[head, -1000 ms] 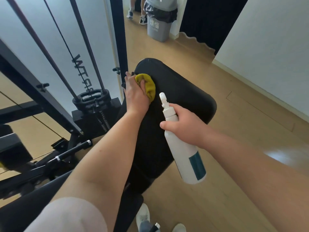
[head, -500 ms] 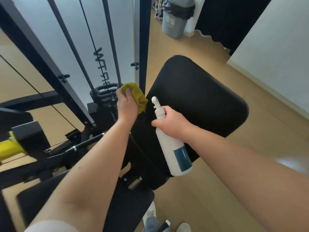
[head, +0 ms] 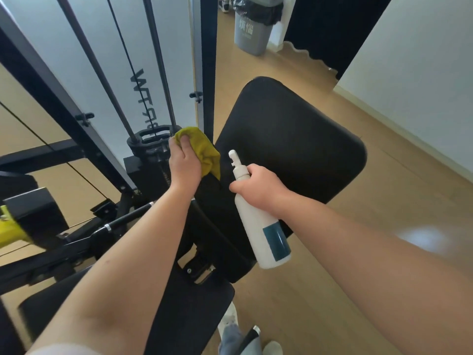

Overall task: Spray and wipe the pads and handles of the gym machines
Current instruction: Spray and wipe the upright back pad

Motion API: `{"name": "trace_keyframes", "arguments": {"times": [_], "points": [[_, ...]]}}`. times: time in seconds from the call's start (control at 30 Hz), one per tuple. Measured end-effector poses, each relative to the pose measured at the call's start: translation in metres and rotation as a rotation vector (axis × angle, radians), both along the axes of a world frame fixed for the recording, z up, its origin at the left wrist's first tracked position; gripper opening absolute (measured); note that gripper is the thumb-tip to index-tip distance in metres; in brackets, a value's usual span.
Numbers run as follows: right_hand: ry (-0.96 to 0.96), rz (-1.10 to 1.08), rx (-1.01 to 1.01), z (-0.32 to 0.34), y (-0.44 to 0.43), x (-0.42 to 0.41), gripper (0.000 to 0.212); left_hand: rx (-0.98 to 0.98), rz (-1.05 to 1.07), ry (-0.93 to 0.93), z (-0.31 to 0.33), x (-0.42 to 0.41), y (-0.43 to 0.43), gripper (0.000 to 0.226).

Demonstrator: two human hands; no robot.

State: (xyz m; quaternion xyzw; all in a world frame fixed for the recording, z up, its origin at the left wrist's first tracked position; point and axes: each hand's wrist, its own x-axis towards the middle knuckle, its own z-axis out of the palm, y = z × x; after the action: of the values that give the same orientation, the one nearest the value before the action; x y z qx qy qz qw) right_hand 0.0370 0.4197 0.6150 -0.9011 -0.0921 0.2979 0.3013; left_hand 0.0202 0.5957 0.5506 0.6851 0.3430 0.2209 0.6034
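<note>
A large black back pad (head: 289, 149) of a gym machine fills the middle of the head view, tilted away from me. My left hand (head: 183, 163) grips a bunched yellow-green cloth (head: 204, 149) at the pad's left edge. Just to the right, my right hand (head: 258, 188) holds a white spray bottle (head: 261, 226) with a teal label by its neck, nozzle up, over the pad's lower left part. A black seat pad (head: 179, 311) lies below, partly hidden by my left forearm.
The machine's black frame (head: 58, 98), steel guide rods (head: 158, 62) and weight stack top (head: 148, 139) stand at the left. A grey bin (head: 252, 29) with a black liner stands at the far end of the wooden floor (head: 384, 226). A white wall (head: 419, 80) runs along the right. My shoes (head: 230, 324) show at the bottom.
My left hand slid the cloth from the pad's upper left face down to its left edge. The right hand and bottle stayed alongside. The view shifted left.
</note>
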Motion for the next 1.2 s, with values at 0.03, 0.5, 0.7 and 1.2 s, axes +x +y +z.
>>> {"name": "trace_keyframes", "arguments": {"times": [0.03,0.5,0.7,1.2], "points": [[-0.003,0.002,-0.013,0.002,-0.006,-0.002,0.031,-0.002,-0.009,0.001,0.001,0.0,-0.006,0.037],[0.031,0.035,-0.047,0.018,-0.116,-0.029,0.03,0.065,-0.052,0.028,0.017,-0.021,-0.084,0.035],[-0.055,0.085,-0.115,0.014,-0.153,-0.049,0.024,0.074,-0.066,0.04,0.019,-0.038,-0.123,0.029],[-0.083,-0.04,0.087,0.026,-0.182,-0.049,0.037,0.246,-0.451,-0.128,-0.022,-0.055,-0.241,0.028]]}}
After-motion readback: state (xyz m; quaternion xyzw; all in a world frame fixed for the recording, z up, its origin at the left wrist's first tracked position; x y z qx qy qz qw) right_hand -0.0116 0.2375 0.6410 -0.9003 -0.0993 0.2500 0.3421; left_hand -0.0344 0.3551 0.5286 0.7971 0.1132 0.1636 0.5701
